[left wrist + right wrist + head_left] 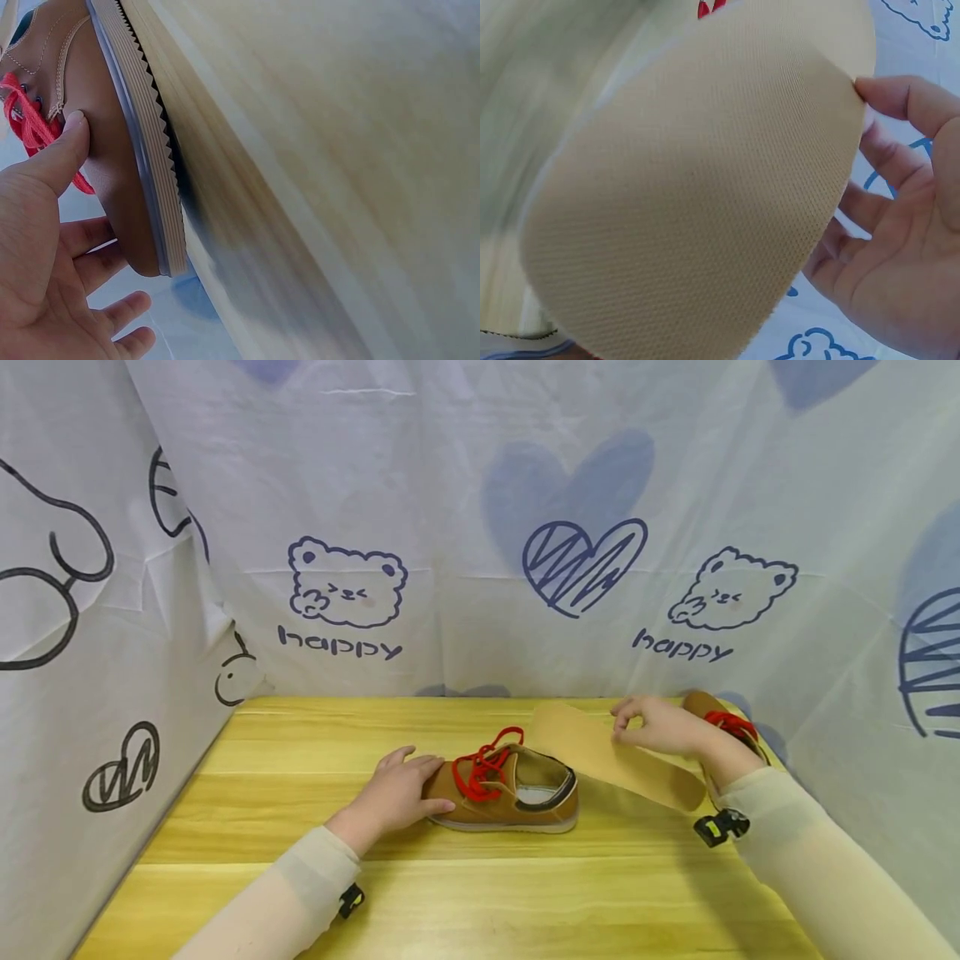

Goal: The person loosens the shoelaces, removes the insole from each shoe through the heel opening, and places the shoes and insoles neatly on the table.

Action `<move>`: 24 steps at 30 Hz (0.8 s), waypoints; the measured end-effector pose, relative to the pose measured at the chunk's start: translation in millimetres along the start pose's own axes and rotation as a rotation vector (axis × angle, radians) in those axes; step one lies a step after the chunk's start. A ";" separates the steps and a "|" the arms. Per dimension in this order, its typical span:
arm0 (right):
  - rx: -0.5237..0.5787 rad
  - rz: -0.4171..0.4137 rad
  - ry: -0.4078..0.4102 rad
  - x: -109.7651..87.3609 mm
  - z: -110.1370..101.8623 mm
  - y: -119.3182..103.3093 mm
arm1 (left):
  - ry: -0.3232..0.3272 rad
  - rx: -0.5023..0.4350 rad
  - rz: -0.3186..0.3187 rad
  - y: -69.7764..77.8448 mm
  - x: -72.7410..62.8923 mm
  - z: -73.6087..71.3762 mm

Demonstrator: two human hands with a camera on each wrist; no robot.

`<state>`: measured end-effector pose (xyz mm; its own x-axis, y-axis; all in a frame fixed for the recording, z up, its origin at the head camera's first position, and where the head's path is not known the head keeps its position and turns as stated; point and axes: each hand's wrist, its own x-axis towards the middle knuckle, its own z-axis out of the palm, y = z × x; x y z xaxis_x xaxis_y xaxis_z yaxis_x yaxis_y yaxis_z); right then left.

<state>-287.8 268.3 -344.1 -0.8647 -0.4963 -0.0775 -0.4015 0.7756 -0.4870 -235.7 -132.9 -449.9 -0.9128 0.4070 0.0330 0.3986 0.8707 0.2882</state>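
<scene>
A brown shoe (487, 812) with red laces (480, 772) sits upright on the table, toe to the left, its opening showing a pale inside. My left hand (397, 793) holds it by the toe; in the left wrist view the thumb presses one side of the shoe (112, 165) and fingers lie at the other. To the right, my right hand (660, 725) pinches the edge of a tan insole (581, 739) between thumb and forefinger. The insole is tilted, one end close behind the shoe's heel. In the right wrist view the insole (690, 195) shows a fine woven texture.
A second brown shoe (701, 703) with red laces stands at the table's back right, partly hidden by my right forearm. The wooden table (480, 902) ends at a white printed cloth (465, 527) at the back and sides. Small black devices are strapped to both wrists.
</scene>
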 end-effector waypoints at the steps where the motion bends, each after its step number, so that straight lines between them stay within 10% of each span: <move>1: 0.001 0.004 0.019 0.7 0.4 0.9 | 0.001 0.000 0.001 0.1 -0.1 -0.1; 15: -0.056 0.137 0.280 24.4 31.1 18.3 | -0.003 0.007 0.000 0.8 1.0 -0.9; 24: 0.069 0.273 0.295 38.8 47.6 44.3 | -0.016 0.018 -0.006 1.3 0.7 -2.7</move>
<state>-324.7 264.8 -410.2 -0.9902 -0.1348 0.0355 -0.1324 0.8304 -0.5412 -236.1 -132.3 -446.9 -0.9136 0.4062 0.0165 0.3952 0.8778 0.2709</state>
